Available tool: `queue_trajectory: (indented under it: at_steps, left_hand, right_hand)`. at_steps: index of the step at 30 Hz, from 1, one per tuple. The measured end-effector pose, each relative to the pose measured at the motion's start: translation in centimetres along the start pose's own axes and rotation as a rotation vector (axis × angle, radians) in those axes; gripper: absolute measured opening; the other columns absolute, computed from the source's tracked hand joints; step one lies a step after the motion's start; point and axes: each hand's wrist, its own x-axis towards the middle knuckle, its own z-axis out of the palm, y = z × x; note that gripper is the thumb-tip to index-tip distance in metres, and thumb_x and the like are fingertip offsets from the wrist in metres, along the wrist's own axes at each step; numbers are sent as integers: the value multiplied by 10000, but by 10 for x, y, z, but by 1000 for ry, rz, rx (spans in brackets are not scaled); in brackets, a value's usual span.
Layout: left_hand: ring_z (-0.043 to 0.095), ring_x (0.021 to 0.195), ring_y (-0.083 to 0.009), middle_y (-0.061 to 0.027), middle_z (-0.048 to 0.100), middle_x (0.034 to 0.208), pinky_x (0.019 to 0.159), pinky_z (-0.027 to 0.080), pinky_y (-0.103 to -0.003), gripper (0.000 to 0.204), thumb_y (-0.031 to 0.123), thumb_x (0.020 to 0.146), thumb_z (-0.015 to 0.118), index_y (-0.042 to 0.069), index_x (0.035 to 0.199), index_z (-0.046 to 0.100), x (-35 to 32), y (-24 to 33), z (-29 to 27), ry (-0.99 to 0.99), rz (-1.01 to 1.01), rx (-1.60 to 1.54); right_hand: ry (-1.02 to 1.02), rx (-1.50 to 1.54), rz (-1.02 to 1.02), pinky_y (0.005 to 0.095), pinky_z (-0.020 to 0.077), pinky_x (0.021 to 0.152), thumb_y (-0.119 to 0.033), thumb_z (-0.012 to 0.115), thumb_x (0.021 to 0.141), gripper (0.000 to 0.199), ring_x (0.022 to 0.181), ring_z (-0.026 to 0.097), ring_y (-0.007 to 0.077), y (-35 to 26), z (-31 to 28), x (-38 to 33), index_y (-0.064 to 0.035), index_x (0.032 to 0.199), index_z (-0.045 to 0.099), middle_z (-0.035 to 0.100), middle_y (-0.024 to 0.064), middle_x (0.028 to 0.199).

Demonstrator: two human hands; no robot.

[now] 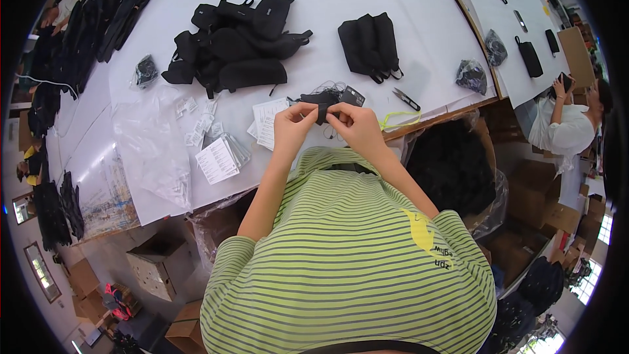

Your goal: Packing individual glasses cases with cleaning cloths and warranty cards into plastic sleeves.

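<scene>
Left hand (pixel 294 126), right hand (pixel 358 127) both pinching small black piece (pixel 322 117) between them; looks light, soft, flexible; best held by opposite edges; black pouches (pixel 237 47) on table (pixel 419 3) beyond left hand.

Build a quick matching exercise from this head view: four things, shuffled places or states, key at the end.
Things:
1. Thread snips
2. Heap of pouches
3. Plastic sheeting
4. Left hand and right hand

Places or states:
A. See-through, crumpled, left of the white cards
B. Pinching a small black piece between them
C. Lying right of both hands, near the front edge of the table
D. Black, piled beyond the hands and to the left

Pairs: 1-C, 2-D, 3-A, 4-B
</scene>
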Motion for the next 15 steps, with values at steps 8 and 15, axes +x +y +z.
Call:
queue_trajectory:
  at_steps: [8, 15]
  left_hand:
    - [462, 558, -42, -7, 599, 706, 529, 353, -192, 84, 92, 885, 587, 12, 909, 578, -16, 35, 3, 224, 288, -251]
    - [344, 515, 6, 68, 467, 593, 489, 249, -170, 70, 61, 856, 621, 3, 880, 589, -32, 70, 10, -18, 117, -135]
  right_hand:
    - [-153, 837, 324, 182, 315, 534, -107, 602, 866, 123, 592, 396, 35, -8, -38, 6, -76, 952, 519, 580, 7, 742]
    - [-98, 899, 208, 173, 314, 540, -140, 550, 920, 124, 593, 420, 39, -29, -34, 6, -76, 999, 479, 580, 28, 742]
